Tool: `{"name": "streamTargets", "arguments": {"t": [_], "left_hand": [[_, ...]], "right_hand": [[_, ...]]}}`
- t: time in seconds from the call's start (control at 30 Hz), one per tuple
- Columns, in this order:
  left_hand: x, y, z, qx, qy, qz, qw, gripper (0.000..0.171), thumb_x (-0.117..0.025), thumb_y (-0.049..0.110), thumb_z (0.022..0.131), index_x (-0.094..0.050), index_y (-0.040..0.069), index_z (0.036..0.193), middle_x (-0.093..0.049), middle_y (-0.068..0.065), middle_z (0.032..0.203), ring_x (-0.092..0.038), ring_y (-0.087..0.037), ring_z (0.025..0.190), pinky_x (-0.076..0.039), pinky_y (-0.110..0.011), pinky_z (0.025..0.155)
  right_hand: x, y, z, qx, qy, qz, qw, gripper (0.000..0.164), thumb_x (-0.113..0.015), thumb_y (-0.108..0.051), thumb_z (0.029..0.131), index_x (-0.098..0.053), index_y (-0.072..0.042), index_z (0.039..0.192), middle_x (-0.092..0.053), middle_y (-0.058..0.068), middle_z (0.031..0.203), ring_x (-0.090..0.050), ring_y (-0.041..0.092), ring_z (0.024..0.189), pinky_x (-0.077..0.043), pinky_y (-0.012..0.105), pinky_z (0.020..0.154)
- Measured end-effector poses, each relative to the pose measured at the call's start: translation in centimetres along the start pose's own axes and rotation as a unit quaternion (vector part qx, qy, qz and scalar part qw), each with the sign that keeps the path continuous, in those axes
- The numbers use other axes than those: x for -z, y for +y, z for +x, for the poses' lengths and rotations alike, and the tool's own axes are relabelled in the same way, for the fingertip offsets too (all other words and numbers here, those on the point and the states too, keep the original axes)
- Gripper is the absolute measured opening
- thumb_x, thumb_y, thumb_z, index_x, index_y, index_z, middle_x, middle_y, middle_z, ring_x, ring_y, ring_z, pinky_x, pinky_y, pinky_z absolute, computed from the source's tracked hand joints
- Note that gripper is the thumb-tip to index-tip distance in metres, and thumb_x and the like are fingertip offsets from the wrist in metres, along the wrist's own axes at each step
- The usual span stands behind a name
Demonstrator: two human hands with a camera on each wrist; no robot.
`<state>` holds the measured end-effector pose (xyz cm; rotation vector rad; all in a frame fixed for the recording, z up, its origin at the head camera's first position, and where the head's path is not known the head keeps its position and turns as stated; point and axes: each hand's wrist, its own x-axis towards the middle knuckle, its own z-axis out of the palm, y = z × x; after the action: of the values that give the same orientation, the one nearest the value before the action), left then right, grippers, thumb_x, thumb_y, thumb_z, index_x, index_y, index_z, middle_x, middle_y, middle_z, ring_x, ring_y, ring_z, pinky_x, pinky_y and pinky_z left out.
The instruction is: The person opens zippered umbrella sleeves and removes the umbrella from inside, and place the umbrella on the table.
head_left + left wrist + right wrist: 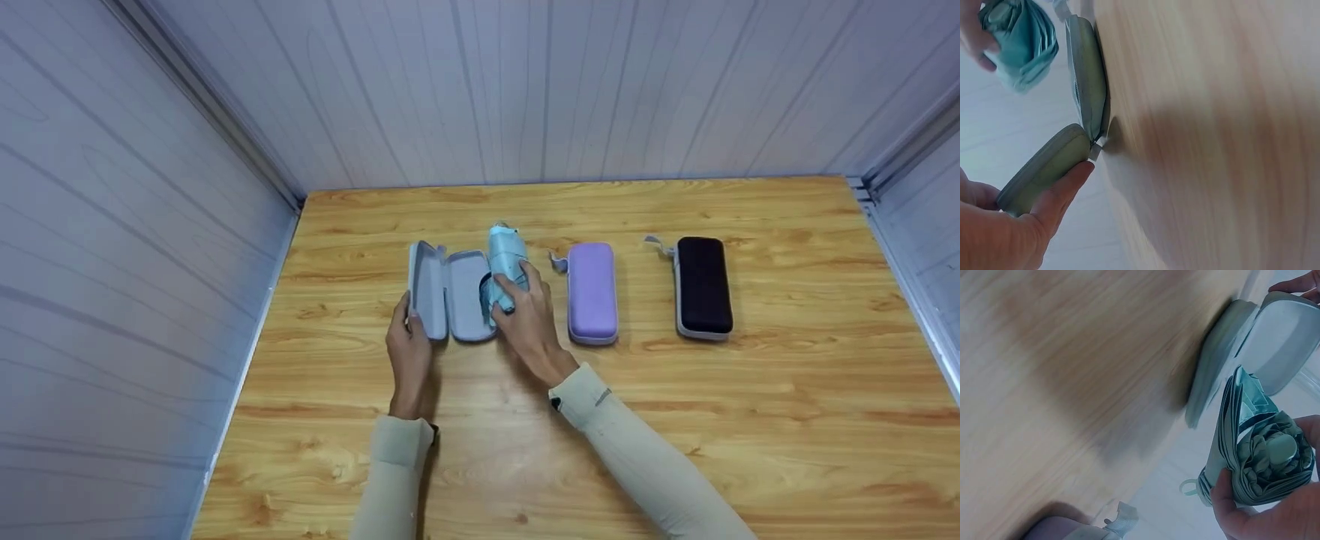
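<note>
A folded light-blue compact umbrella [508, 255] is gripped by my right hand [531, 319], just above the right edge of an opened zip case. In the right wrist view the umbrella [1241, 444] shows its bunched fabric and round end, with fingers and thumb around it. The grey-lined case [469, 296] lies spread on the table, its lid [430, 289] raised on the left. My left hand [409, 345] holds that lid by its lower left edge; in the left wrist view, thumb and fingers pinch the lid [1044, 169] from both sides.
To the right of the umbrella lies a closed purple case [592, 292] with a grey strap. Farther right is a closed black case [703, 286]. The wooden table [510, 450] is bordered by pale panel walls [495, 90] at the back and sides.
</note>
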<state>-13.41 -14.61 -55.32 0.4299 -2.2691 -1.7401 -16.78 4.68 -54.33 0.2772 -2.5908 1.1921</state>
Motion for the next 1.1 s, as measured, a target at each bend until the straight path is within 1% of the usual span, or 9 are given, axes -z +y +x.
{"name": "streamTargets", "arguments": {"t": [0.1, 0.17, 0.33, 0.43, 0.57, 0.7, 0.87, 0.97, 1.1], "left_hand": [[0.5, -0.1, 0.6, 0.014, 0.001, 0.002, 0.9999, 0.047, -0.038, 0.006, 0.113, -0.041, -0.005, 0.158, -0.044, -0.026, 0.161, -0.042, -0.038, 0.150, -0.037, -0.052, 0.121], [0.9, -0.2, 0.9, 0.017, 0.002, 0.006, 0.9998, 0.047, -0.037, 0.005, 0.113, -0.041, -0.004, 0.158, -0.044, -0.026, 0.161, -0.042, -0.038, 0.150, -0.037, -0.053, 0.120], [1.7, -0.3, 1.7, 0.012, 0.007, 0.009, 0.9999, 0.045, -0.038, 0.005, 0.112, -0.045, -0.005, 0.156, -0.048, -0.026, 0.158, -0.046, -0.039, 0.147, -0.038, -0.053, 0.119], [2.1, -0.4, 2.2, 0.013, 0.005, 0.006, 0.9999, 0.045, -0.037, 0.005, 0.112, -0.045, -0.006, 0.156, -0.049, -0.027, 0.157, -0.046, -0.038, 0.147, -0.038, -0.053, 0.119], [2.5, -0.4, 2.9, 0.021, 0.002, 0.001, 0.9998, 0.046, -0.036, 0.005, 0.113, -0.042, -0.005, 0.157, -0.046, -0.026, 0.159, -0.045, -0.038, 0.147, -0.039, -0.053, 0.119], [2.9, -0.4, 3.5, 0.018, 0.005, -0.004, 0.9998, 0.046, -0.037, 0.005, 0.113, -0.043, -0.004, 0.157, -0.046, -0.026, 0.159, -0.047, -0.039, 0.145, -0.041, -0.054, 0.117], [3.4, -0.6, 4.2, 0.018, 0.004, -0.003, 0.9998, 0.046, -0.036, 0.005, 0.113, -0.043, -0.003, 0.158, -0.047, -0.025, 0.159, -0.048, -0.039, 0.145, -0.041, -0.054, 0.117], [3.6, -0.9, 4.6, 0.014, 0.002, 0.000, 0.9999, 0.046, -0.036, 0.004, 0.113, -0.044, -0.004, 0.157, -0.048, -0.026, 0.158, -0.048, -0.039, 0.144, -0.041, -0.054, 0.116], [4.0, -1.1, 5.2, 0.016, -0.003, 0.003, 0.9999, 0.046, -0.035, 0.005, 0.113, -0.044, -0.003, 0.157, -0.048, -0.025, 0.158, -0.048, -0.038, 0.145, -0.041, -0.053, 0.117]], "right_hand": [[-0.2, 0.1, 0.1, -0.005, -0.009, -0.005, 1.000, 0.045, -0.079, -0.004, 0.089, -0.073, -0.004, 0.134, -0.045, 0.032, 0.155, -0.056, 0.055, 0.124, -0.054, 0.058, 0.101], [-0.3, 0.1, 0.1, -0.010, -0.017, -0.008, 1.000, 0.045, -0.079, -0.004, 0.089, -0.073, -0.004, 0.134, -0.044, 0.031, 0.156, -0.055, 0.055, 0.124, -0.054, 0.057, 0.101], [-0.6, 0.4, 0.1, -0.026, -0.037, -0.016, 0.999, 0.044, -0.078, -0.006, 0.092, -0.072, -0.004, 0.136, -0.043, 0.030, 0.157, -0.053, 0.053, 0.125, -0.054, 0.057, 0.101], [-0.9, 0.4, 0.2, -0.029, -0.044, -0.017, 0.998, 0.044, -0.077, -0.006, 0.093, -0.071, -0.005, 0.137, -0.042, 0.030, 0.157, -0.052, 0.053, 0.126, -0.055, 0.057, 0.100], [-1.2, 0.3, 0.4, -0.025, -0.050, -0.020, 0.998, 0.044, -0.076, -0.006, 0.094, -0.071, -0.005, 0.137, -0.041, 0.030, 0.158, -0.050, 0.054, 0.125, -0.055, 0.058, 0.098], [-1.6, 0.2, 0.5, -0.019, -0.054, -0.031, 0.998, 0.043, -0.076, -0.006, 0.094, -0.071, -0.004, 0.137, -0.040, 0.031, 0.157, -0.051, 0.055, 0.123, -0.055, 0.059, 0.098], [-2.2, 0.1, 0.6, -0.024, -0.074, -0.041, 0.996, 0.042, -0.074, -0.009, 0.097, -0.070, -0.004, 0.139, -0.039, 0.032, 0.157, -0.051, 0.055, 0.123, -0.055, 0.059, 0.098], [-2.7, 0.1, 0.7, -0.027, -0.087, -0.056, 0.994, 0.042, -0.074, -0.011, 0.098, -0.069, -0.004, 0.139, -0.039, 0.033, 0.157, -0.051, 0.055, 0.121, -0.055, 0.058, 0.098], [-3.4, 0.0, 0.5, -0.020, -0.088, -0.087, 0.992, 0.044, -0.077, -0.013, 0.097, -0.069, -0.005, 0.139, -0.040, 0.033, 0.155, -0.053, 0.054, 0.116, -0.055, 0.057, 0.095]]}}
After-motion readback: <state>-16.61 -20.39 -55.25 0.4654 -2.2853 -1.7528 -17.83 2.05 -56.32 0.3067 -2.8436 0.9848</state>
